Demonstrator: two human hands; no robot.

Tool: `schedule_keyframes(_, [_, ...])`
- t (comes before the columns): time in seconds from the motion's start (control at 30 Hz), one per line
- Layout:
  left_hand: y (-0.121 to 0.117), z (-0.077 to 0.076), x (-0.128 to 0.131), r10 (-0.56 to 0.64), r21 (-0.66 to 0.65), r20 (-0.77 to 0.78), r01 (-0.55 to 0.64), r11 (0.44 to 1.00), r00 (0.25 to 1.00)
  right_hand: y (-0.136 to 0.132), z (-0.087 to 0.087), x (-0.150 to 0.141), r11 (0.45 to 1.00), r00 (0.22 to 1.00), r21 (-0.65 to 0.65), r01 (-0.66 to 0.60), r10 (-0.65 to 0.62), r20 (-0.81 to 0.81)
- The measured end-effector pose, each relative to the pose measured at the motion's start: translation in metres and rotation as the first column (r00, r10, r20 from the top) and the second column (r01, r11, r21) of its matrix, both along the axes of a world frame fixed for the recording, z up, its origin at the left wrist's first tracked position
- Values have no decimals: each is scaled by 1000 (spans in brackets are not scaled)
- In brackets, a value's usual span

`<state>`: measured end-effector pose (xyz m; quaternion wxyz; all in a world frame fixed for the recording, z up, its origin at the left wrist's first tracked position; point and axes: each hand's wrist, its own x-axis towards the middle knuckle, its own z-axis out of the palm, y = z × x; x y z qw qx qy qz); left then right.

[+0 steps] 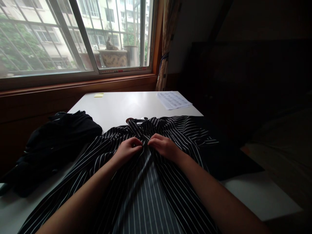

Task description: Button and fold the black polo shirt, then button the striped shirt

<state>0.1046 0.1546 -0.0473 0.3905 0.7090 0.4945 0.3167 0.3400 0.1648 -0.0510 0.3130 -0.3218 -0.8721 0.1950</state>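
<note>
A black shirt with thin white stripes point(175, 188) lies spread on the white table point(122, 105), its collar toward the window. My left hand point(128, 149) and my right hand point(164, 146) meet at the shirt's front opening just below the collar. Both have their fingers curled and pinch the fabric edges close together. The shirt's front gapes open lower down, showing a lighter inside.
A pile of black clothing point(53, 143) sits at the table's left edge. A printed sheet of paper point(173, 99) lies at the far right corner, a yellow sticky note point(98, 95) at the far left. A window and curtain point(168, 45) stand behind the table.
</note>
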Motion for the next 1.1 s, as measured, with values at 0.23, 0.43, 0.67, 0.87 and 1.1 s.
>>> schedule_keyframes(0.23, [-7, -4, 10, 37, 48, -40, -35, 998, 999, -3, -5, -11, 999, 997, 15, -40, 41, -70])
schedule_keyframes(0.43, [-2, -4, 8, 85, -93, 105, -75, 993, 991, 2, -10, -14, 997, 997, -30, -73, 72, -33])
schedule_keyframes(0.67, [-5, -9, 12, 117, -242, 260, -52, 969, 958, 3, -12, -12, 998, 997, -43, -48, 45, -57])
schedule_keyframes(0.87, [-6, -5, 13, 132, -305, 335, -25, 952, 933, 4, -13, -12, 995, 995, -88, -47, 39, -94])
schedule_keyframes(1.1, [-5, -7, 12, 116, -306, 339, -7, 952, 934, 5, -13, -12, 991, 987, -131, -22, 0, -162])
